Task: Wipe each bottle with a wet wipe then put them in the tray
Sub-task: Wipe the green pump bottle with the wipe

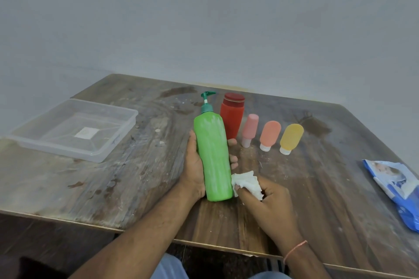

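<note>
My left hand [195, 165] grips a tall green pump bottle [213, 156] from behind, fingertips showing on its right side. The bottle is held tilted over the middle of the table. My right hand [267, 206] holds a crumpled white wet wipe [247, 184] against the bottle's lower right side. Behind the green bottle stands a red bottle [232, 118]. To its right stand a pink bottle [249, 130], an orange bottle [269, 135] and a yellow bottle [291, 138], caps down. A clear plastic tray [108, 145] lies at the far left with nothing in it.
A blue and white pack of wipes [394, 186] lies near the right edge of the worn wooden table [113, 183]. A grey wall runs behind the table. The table's front edge is just below my forearms.
</note>
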`<action>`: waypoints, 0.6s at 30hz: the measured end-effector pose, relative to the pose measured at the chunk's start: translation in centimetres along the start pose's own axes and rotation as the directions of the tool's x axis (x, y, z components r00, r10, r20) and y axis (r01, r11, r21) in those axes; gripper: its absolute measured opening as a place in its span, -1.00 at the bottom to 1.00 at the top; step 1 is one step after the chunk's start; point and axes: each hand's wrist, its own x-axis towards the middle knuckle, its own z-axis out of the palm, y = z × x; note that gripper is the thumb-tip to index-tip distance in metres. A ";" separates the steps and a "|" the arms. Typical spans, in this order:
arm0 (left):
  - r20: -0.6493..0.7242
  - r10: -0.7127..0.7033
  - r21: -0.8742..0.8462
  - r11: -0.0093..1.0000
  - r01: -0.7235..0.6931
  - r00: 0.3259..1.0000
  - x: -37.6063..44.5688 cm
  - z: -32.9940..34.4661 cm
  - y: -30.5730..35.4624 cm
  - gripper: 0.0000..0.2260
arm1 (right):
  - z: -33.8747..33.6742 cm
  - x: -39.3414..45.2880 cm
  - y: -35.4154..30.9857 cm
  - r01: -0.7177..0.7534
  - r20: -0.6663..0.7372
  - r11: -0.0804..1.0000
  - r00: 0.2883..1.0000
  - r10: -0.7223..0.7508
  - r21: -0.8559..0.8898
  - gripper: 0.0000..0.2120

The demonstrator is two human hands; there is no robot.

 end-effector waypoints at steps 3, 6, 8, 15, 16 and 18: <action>0.017 0.021 -0.031 0.999 -0.020 1.000 0.1 -0.1 -0.1 -0.16 | -0.1 -0.3 0.0 0.016 0.028 0.997 0.999 -0.018 0.071 -0.76; 0.033 0.037 -0.045 0.998 -0.036 0.999 0.2 -0.1 -0.1 -0.21 | -0.1 -0.2 0.5 0.005 -0.015 0.999 1.000 -0.005 -0.035 -0.81; 0.043 0.043 -0.055 0.998 -0.040 0.998 0.1 0.0 -0.2 -0.22 | 0.0 -0.3 0.3 0.044 -0.013 0.999 0.999 -0.044 -0.017 -0.89; 0.064 0.063 -0.060 0.996 -0.059 0.996 0.1 0.0 -0.2 -0.24 | 0.3 -0.5 0.9 0.190 -0.054 0.971 0.978 -0.200 -0.141 -0.84; 0.064 0.066 -0.058 0.996 -0.062 0.996 0.1 0.0 -0.2 -0.23 | 0.4 -0.4 0.8 0.209 -0.076 0.964 0.972 -0.223 -0.163 -0.83; 0.066 0.067 -0.053 0.997 -0.064 0.996 0.1 0.1 -0.2 -0.22 | 0.4 -0.6 0.3 0.302 -0.046 0.936 0.948 -0.315 -0.179 -0.93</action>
